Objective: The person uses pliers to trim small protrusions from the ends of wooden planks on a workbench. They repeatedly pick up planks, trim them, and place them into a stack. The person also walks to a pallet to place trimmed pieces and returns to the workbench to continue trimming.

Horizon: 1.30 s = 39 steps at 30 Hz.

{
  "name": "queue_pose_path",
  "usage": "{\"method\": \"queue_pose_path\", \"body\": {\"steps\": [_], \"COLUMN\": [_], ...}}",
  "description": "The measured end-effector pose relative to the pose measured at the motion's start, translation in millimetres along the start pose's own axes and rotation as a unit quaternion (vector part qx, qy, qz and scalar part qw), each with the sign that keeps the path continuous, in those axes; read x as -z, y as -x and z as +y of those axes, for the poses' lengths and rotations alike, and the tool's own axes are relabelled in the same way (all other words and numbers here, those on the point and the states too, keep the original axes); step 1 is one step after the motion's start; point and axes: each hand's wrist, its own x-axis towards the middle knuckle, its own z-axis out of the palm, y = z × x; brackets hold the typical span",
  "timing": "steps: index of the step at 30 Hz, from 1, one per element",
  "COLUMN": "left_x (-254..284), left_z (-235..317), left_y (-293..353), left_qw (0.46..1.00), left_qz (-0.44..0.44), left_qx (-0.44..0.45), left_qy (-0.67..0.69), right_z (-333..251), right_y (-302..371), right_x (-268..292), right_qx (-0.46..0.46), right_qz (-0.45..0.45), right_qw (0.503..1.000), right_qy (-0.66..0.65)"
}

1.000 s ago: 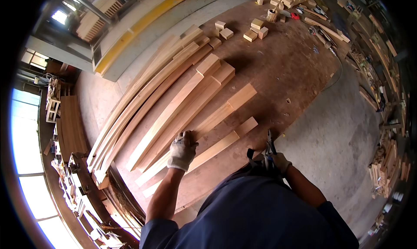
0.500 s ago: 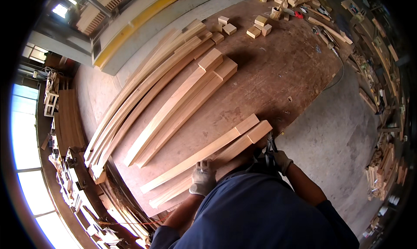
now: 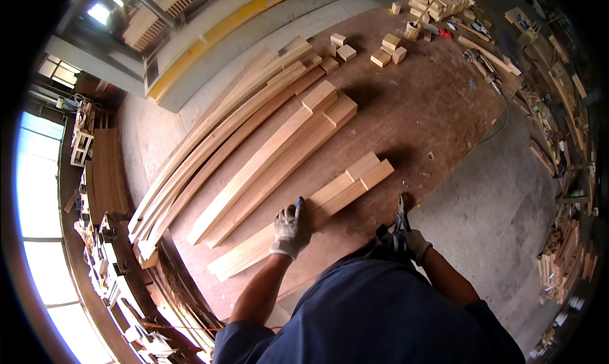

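Wooden beams (image 3: 336, 196), two: pale, slightly bowed, with stepped ends toward the right; laid side by side, long sides apparently touching, on the near part of the brown desk (image 3: 406, 119).

Left hand (image 3: 291, 231): gloved, laid across the pair left of its middle, one dark fingertip pointing to the far side; tightness of grip not to be told, undersides hidden.

Right hand (image 3: 419, 244): gloved, low beside the body, against a dark plier-like tool (image 3: 401, 221); held or merely touched, cannot tell.

Also on the desk: thicker pair of beams (image 3: 273, 172), just beyond, apart from the near pair; stack of long curved lengths (image 3: 219, 138), farther left; small wooden blocks (image 3: 390, 50), loose at the far side. Beyond the right edge: concrete floor (image 3: 495, 192).

Probable hazards: stepped ends out of line, from uneven pressure by a single hand; turning of the pair, from a push well off its middle; gap between the two, from hold on one beam only; scratched or dented wood, from contact with the metal tool tip near the right ends; pinched fingertip, from sudden closing of the beams.
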Motion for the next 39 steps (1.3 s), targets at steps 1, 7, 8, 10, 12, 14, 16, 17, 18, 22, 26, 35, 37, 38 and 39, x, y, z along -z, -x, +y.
{"method": "queue_pose_path", "body": {"steps": [1, 7, 8, 10, 12, 14, 16, 17, 18, 22, 26, 35, 37, 38, 39], "left_x": [2.2, -8.2, -4.5, -4.6, -14.4, -21.1, -27.2, -30.4, -32.6, -31.4, -33.0, -26.5, -24.0, -22.9, -22.4], "left_z": [1.1, -5.9, -5.9, -1.0, -1.0, 4.1, 14.3, 17.9, 22.2, 35.0, 33.3, 34.6, 35.8, 35.9, 35.9], "left_y": [-12.0, -73.0, -84.3, -93.9, -96.3, -89.3, -80.7, -77.7, -75.6, -75.1, -74.5, -74.0, -74.3, -74.2, -74.0], "left_qw": [1.000, 0.988, 0.989, 0.989, 0.987, 0.991, 0.988, 0.992, 0.993, 0.995, 0.996, 0.998, 0.997, 0.997, 0.997], "left_qz": [0.014, 0.114, 0.105, 0.115, 0.135, 0.116, 0.122, 0.093, 0.085, 0.055, 0.062, 0.052, 0.052, 0.053, 0.053], "left_qx": [0.003, -0.054, -0.052, -0.038, -0.039, -0.026, -0.015, -0.006, 0.004, 0.034, 0.034, 0.033, 0.034, 0.034, 0.035], "left_qy": [-0.005, -0.093, -0.094, -0.084, -0.076, -0.069, -0.089, -0.083, -0.082, -0.076, -0.050, -0.033, -0.036, -0.040, -0.044], "right_z": [-0.1, -11.6, -10.2, -7.1, -4.3, -8.8, -13.3, -15.9, -17.3, -21.7, -38.0, -154.6, -170.9, -178.4, -186.1], "right_y": [0.8, 18.4, 17.3, 14.1, 9.8, 15.8, 22.1, 25.3, 27.7, 31.0, 26.0, 4.5, -9.1, -14.1, -18.1], "right_x": [-0.5, -7.4, -7.8, -8.7, -9.8, -11.3, -12.7, -14.2, -15.6, -18.4, -19.2, -78.5, -99.4, -109.4, -117.5], "right_qx": [0.003, 0.007, 0.001, -0.007, -0.011, 0.001, 0.012, 0.016, 0.021, 0.035, 0.122, 0.125, 0.124, 0.129, 0.129], "right_qz": [0.000, -0.029, -0.033, -0.033, -0.025, -0.017, -0.014, -0.014, -0.014, -0.002, 0.003, -0.157, -0.168, -0.166, -0.158], "right_qw": [1.000, 0.999, 0.999, 0.998, 0.995, 0.998, 0.999, 1.000, 1.000, 0.999, 0.991, 0.980, 0.978, 0.977, 0.979], "right_qy": [-0.005, -0.027, -0.034, -0.059, -0.094, -0.056, -0.029, -0.021, -0.013, -0.003, 0.050, 0.006, -0.019, -0.024, -0.012]}}
